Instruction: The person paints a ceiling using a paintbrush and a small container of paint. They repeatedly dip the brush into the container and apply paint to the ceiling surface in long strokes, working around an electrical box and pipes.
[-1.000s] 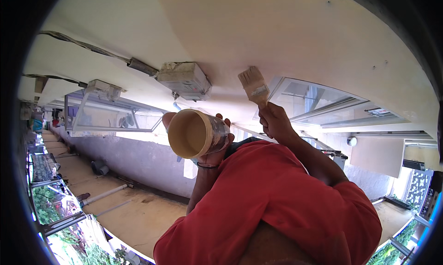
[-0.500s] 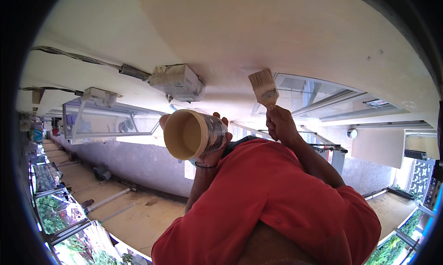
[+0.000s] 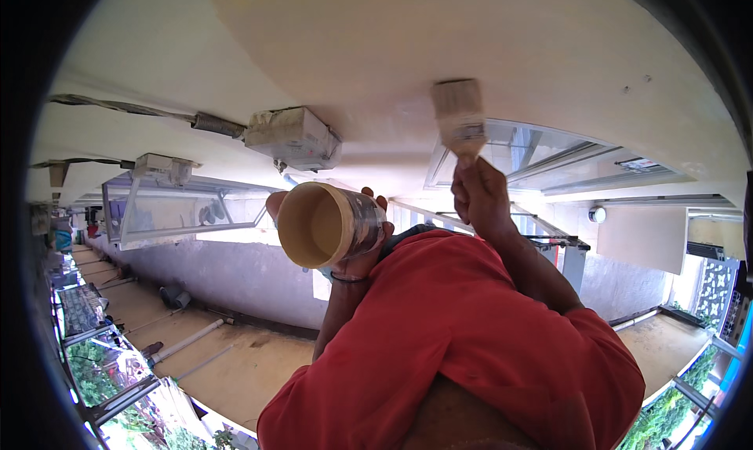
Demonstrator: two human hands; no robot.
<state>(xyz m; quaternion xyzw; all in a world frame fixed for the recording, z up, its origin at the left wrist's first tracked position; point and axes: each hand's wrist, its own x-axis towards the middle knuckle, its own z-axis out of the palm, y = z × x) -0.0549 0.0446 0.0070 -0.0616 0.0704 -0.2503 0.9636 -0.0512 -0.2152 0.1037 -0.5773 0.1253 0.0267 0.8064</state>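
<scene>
A wide flat paintbrush [image 3: 461,119] is gripped by its handle in my right hand [image 3: 481,197]. Its bristles point up against the pale painted wall [image 3: 369,50] and look slightly smeared by motion. My left hand [image 3: 362,263] is wrapped around a round paint tub [image 3: 357,223], whose open mouth is tilted toward me. Cream-coloured paint coats the tub's inside; how much is at the bottom I cannot tell. A dark band circles my left wrist.
Left of the brush, a paint-spattered electrical box [image 3: 290,140] with a cable [image 3: 133,105] sticks out of the wall. A smaller box [image 3: 162,169] and an open window sash [image 3: 188,211] lie farther left. A window frame [image 3: 565,164] is right of the brush. Pipes [image 3: 188,340] run below.
My right hand has moved the brush upward and a little to the right along the wall. The left hand and tub have stayed nearly in place.
</scene>
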